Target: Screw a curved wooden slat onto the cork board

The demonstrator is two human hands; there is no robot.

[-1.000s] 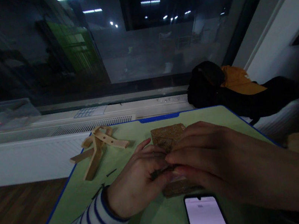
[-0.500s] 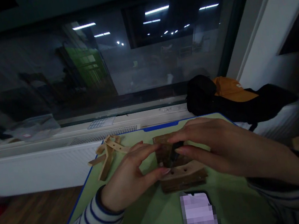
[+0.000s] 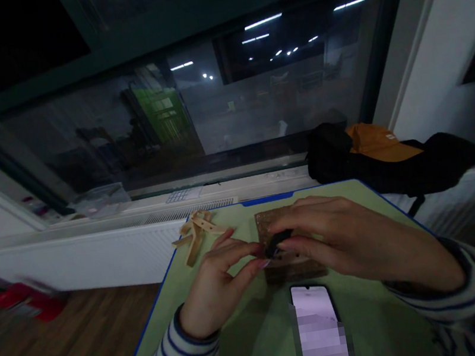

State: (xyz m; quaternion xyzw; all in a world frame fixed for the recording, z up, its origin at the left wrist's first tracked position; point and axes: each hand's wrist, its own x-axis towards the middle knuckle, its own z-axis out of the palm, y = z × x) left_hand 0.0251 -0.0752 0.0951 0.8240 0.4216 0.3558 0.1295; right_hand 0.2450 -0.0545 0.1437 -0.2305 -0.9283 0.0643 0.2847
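My right hand [image 3: 336, 234] pinches a small black tool [image 3: 278, 242] between thumb and fingers; its exact kind is hard to make out. The tool slants down to the left end of a pale, wooden-looking strip with holes [image 3: 289, 259]. At that same end, my left hand [image 3: 228, 275] has its thumb and index finger closed, their tips close to the tool's tip. Whether something tiny sits between them is hidden. Under the strip lies a brown block [image 3: 298, 274], its upper part partly covered by my right fingers.
Several pale strips with holes [image 3: 196, 232] lie in a pile at the table's far left. A phone [image 3: 314, 304] rests in front of the block on the green table [image 3: 263, 342]. Behind are a radiator, a window sill, and a dark bag with an orange cap [image 3: 382, 140].
My left thumb and index finger have come closer together. The black tool has tilted lower toward the strip's left end. The whole view has shifted, with things appearing further right.
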